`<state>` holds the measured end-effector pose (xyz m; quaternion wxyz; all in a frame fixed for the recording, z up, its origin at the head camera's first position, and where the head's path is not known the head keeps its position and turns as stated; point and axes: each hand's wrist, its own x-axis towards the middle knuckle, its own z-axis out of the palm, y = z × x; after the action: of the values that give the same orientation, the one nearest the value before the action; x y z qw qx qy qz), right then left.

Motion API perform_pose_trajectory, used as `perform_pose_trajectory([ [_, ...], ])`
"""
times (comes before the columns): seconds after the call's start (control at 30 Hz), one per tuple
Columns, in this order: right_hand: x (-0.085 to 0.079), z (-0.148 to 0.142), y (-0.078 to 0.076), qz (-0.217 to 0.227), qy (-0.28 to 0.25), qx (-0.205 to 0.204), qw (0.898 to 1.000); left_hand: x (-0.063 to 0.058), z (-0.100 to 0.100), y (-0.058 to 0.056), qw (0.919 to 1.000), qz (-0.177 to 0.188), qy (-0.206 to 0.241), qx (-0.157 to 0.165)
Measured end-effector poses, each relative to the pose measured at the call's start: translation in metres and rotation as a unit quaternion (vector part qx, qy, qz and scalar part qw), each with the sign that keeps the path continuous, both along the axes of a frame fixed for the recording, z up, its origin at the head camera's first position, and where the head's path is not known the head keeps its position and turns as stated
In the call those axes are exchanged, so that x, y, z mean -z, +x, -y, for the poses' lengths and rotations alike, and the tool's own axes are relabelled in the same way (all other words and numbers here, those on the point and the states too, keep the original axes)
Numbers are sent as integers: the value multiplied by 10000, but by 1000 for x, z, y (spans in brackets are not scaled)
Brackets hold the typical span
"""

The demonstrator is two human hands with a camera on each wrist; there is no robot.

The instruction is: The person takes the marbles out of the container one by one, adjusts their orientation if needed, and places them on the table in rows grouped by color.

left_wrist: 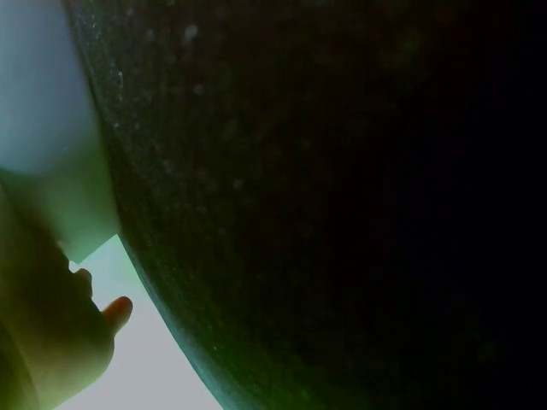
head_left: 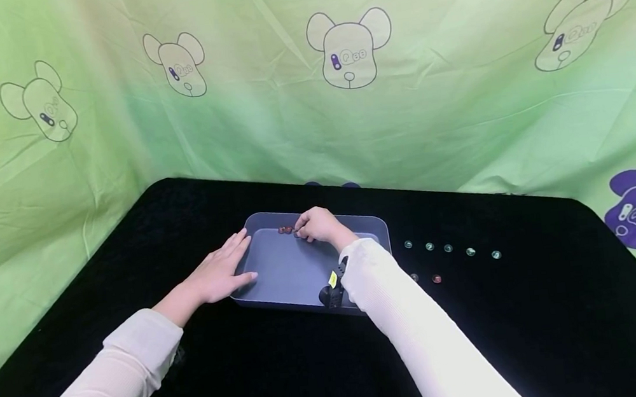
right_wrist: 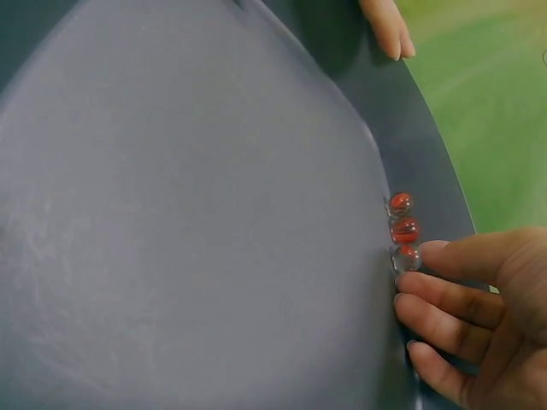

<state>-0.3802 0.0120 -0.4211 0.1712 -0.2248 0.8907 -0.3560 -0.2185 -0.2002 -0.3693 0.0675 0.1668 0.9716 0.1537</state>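
A grey rectangular tray (head_left: 284, 269) lies on the black-covered table. My left hand (head_left: 219, 275) rests on its left rim with fingers spread and straight. Inside the tray, at the far edge, my right hand (head_left: 320, 225) has thumb and forefinger at a clear-and-red glass marble (right_wrist: 408, 257), pinching it. Two more red-swirled marbles (right_wrist: 404, 229) touch it in a row along the tray wall, seen in the right wrist view. The left wrist view shows mostly dark surface, with part of the left hand (left_wrist: 64, 342) at lower left.
Right of the tray, a row of several greenish marbles (head_left: 447, 248) lies on the black cloth (head_left: 536, 318). Nearer the tray are a reddish marble (head_left: 437, 279) and another (head_left: 414, 277) partly behind the right sleeve. Green printed curtains (head_left: 266, 139) stand behind the table.
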Motion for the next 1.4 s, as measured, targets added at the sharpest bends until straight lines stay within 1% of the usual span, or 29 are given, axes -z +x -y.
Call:
perform_pose_trajectory([
  [0.07, -31, 1, 23, 124, 252, 125, 9995, 0, 0, 0, 10000, 27, 2, 4],
  [0.1, -43, 1, 32, 151, 357, 154, 9991, 0, 0, 0, 10000, 35, -6, 0],
  [0.2, -59, 0, 46, -40, 458, 72, 9989, 0, 0, 0, 10000, 67, -19, -17],
  [0.3, -60, -1, 49, -228, 525, -82, 9983, 0, 0, -1, 10000, 87, -15, -31],
  [0.47, -62, 0, 49, -206, 654, -187, 9975, -1, 0, -1, 10000, 88, -18, -29],
  [0.57, -60, 2, 45, -200, 870, -280, 9956, -1, 0, -1, 10000, 55, -35, -7],
  [0.6, -58, 2, 43, -240, 897, -356, 9950, -1, 0, -1, 10000, 46, -31, 1],
  [0.63, -50, 2, 36, -341, 886, -447, 9945, -1, 1, -2, 10000, 54, -31, -2],
  [0.7, -49, 2, 35, -400, 985, -500, 9931, -1, 1, -2, 10000, 33, -19, 12],
  [0.8, -51, 1, 38, -497, 958, -538, 9927, 0, 1, -2, 10000, -11, -3, 40],
  [0.83, -53, 1, 40, -498, 968, -500, 9928, 0, 1, -2, 10000, -20, -9, 44],
  [0.87, -62, 1, 46, -377, 1016, -421, 9932, 0, 1, -2, 10000, -44, -4, 51],
  [0.9, -63, 1, 46, -335, 963, -394, 9940, 0, 2, -2, 10000, -52, 4, 40],
  [1.03, -63, -1, 42, -168, 910, -341, 9951, 0, 2, -2, 10000, -70, 3, 46],
  [1.07, -55, -3, 35, -234, 705, -446, 9962, 0, 2, -2, 10000, -72, -1, 53],
  [1.13, -55, -5, 35, -247, 706, -493, 9960, 0, 2, -1, 9999, -71, -12, 71],
  [1.27, -63, -11, 41, -357, 493, -547, 9966, 0, 2, 0, 10000, -5, 19, 53],
  [1.3, -75, -11, 51, -293, 587, -424, 9969, 0, 2, 0, 10000, 5, 33, 51],
  [1.4, -83, -16, 59, -374, 277, -417, 9980, 0, 2, 0, 10000, 51, 17, 53],
])
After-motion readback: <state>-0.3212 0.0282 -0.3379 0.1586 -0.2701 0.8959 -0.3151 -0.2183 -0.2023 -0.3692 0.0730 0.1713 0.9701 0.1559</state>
